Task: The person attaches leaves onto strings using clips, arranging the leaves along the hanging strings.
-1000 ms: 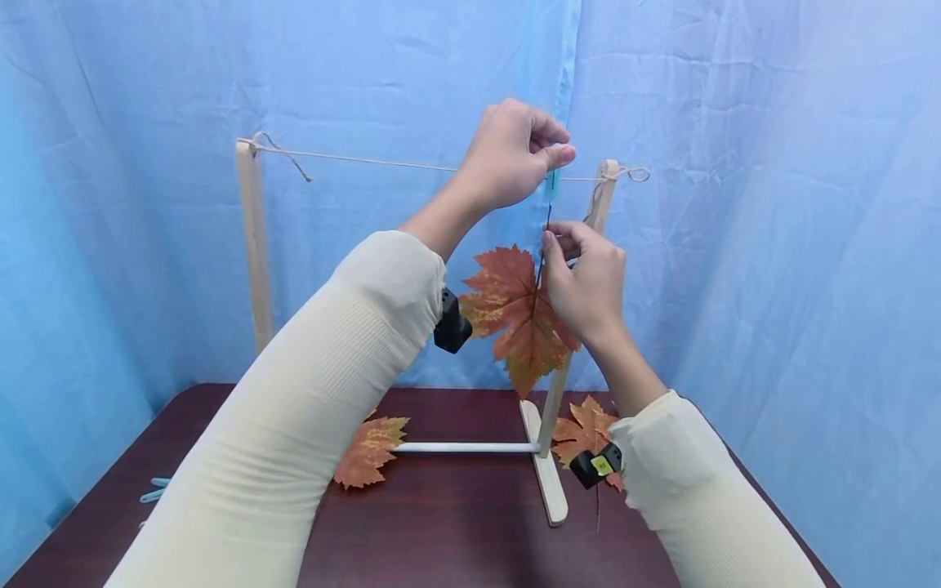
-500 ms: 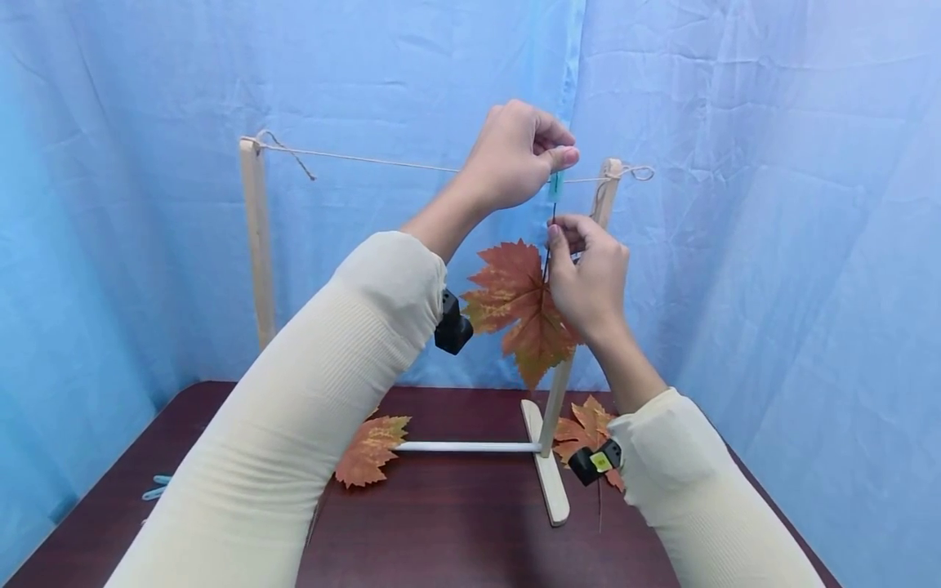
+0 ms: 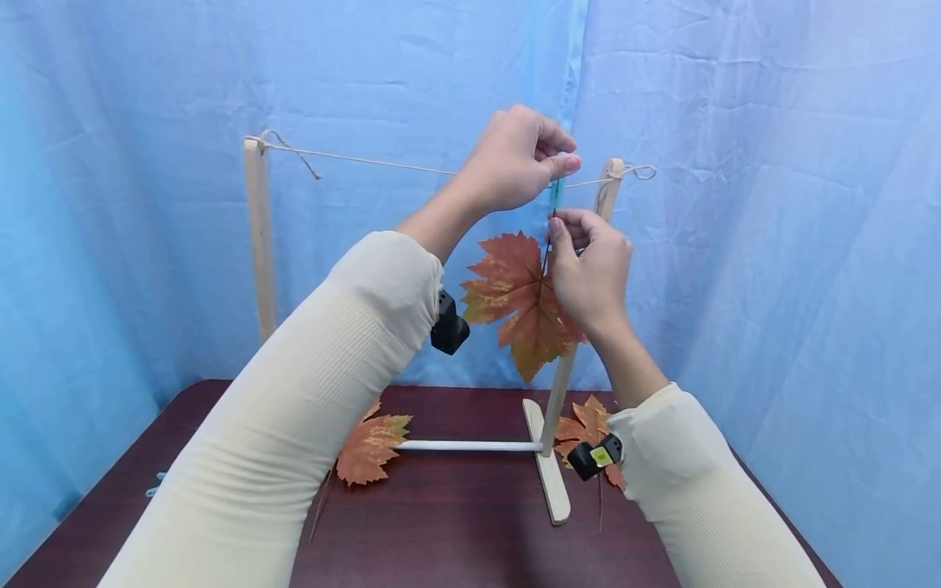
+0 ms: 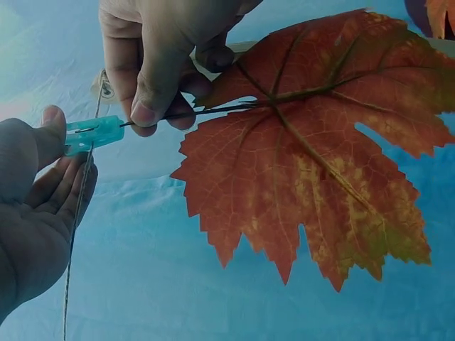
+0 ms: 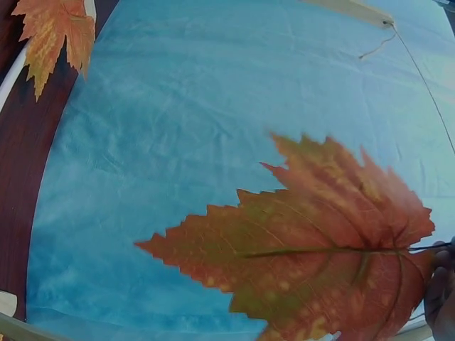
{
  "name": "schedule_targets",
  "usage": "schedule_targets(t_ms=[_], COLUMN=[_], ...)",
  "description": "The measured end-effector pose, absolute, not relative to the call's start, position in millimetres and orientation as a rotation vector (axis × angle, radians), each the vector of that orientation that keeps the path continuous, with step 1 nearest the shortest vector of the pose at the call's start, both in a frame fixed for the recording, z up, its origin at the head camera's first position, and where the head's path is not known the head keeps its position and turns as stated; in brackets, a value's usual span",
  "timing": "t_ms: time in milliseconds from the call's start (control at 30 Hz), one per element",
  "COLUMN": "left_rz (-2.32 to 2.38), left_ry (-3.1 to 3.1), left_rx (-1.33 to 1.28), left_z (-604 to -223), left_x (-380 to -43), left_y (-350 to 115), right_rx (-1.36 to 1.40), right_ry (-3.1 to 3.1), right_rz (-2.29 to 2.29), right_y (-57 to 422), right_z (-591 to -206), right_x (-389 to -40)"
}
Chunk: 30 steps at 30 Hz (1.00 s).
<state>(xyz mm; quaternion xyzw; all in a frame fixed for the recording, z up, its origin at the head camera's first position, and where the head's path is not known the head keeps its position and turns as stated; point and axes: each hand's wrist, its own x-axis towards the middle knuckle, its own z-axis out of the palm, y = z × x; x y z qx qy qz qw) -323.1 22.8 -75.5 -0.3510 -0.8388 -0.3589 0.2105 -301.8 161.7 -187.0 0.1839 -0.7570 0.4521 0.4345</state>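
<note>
Pinching a teal plastic clothespin point(image 4: 99, 131) and dark-stemmed orange-red leaf point(image 4: 306, 170), left hand point(image 3: 515, 161) and right hand point(image 3: 594, 278) risk dropping the leaf through shallow clipping

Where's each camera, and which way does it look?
Head: on the head, looking forward and down; sleeves, left hand and right hand show.
Left wrist: on that wrist, looking at the clip and held leaf; both hands show.
Right wrist: on that wrist, looking at the held leaf; fingers show.
Wrist views share the held leaf.
</note>
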Motion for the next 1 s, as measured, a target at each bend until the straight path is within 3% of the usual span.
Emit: schedule_targets(t_ms=[1000], left_rz=[-0.972], left_ry=[-2.292], left_rx=[-0.959], left_z=[-77.7], left_x=[-312.7], left_y=[-15.9], right_rx=[0.492], right_ry=[-1.84], right_rz=[0.997], right_y=[168.0], right_z=[-195.6], right_x=[-290.8])
